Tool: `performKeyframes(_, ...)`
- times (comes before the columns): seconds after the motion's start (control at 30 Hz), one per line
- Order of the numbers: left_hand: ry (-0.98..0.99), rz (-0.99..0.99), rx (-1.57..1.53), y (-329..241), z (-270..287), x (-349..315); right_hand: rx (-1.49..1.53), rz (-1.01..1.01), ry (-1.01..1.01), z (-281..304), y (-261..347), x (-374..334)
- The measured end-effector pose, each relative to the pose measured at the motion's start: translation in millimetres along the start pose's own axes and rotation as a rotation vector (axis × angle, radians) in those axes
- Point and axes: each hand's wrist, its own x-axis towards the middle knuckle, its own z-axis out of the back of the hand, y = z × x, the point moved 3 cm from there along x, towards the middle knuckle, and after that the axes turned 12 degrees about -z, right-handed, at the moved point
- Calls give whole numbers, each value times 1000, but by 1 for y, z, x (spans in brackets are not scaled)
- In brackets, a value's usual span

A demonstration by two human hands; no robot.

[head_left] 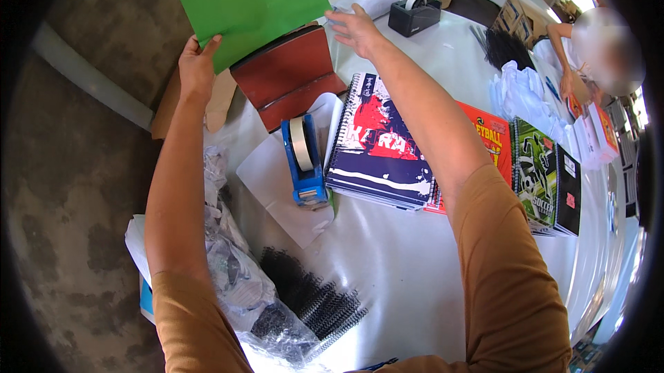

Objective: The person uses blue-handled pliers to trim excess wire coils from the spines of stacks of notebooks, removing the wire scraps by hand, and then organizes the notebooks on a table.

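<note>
A large green sheet is raised at the far side of the table. My left hand pinches its lower left edge, thumb on the front. By the sheet's lower right corner is my right hand, its fingers apart; whether a fingertip touches the corner I cannot tell. Below the sheet stands a reddish-brown angled board, partly covered by it. Nearer to me, a blue tape dispenser with a pale roll rests on white paper. Beside it lies a stack of spiral notebooks with a dark blue, red and white cover.
Orange-red notebooks and green-and-black ones lie to the right. Black spiral wire coils and clear plastic wrap are at near left. A black tape dispenser stands at the back. Another person sits at far right.
</note>
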Motion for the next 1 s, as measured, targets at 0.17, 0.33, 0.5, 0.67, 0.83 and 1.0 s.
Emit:
performKeyframes(0.17, 12, 73, -166, 3, 10, -8, -216, 15, -144, 2, -4, -3)
performKeyframes(0.33, 171, 85, -95, -1, 13, 5, -238, 55, -103, 2, -3, -2)
performKeyframes(0.5, 218, 107, -1, -1, 19, 8, -126, 60, -100, 1, -4, -1)
performKeyframes(0.67, 139, 41, 81, -2, 25, 17, -87, 152, -187, -2, 2, 8)
performKeyframes(0.83, 165, 122, 222, 13, 32, 10, -138, 112, -297, 10, -22, 20)
performKeyframes(1.0, 258, 335, 489, 26, 69, 5, -330, 48, -300, 10, -40, 38)
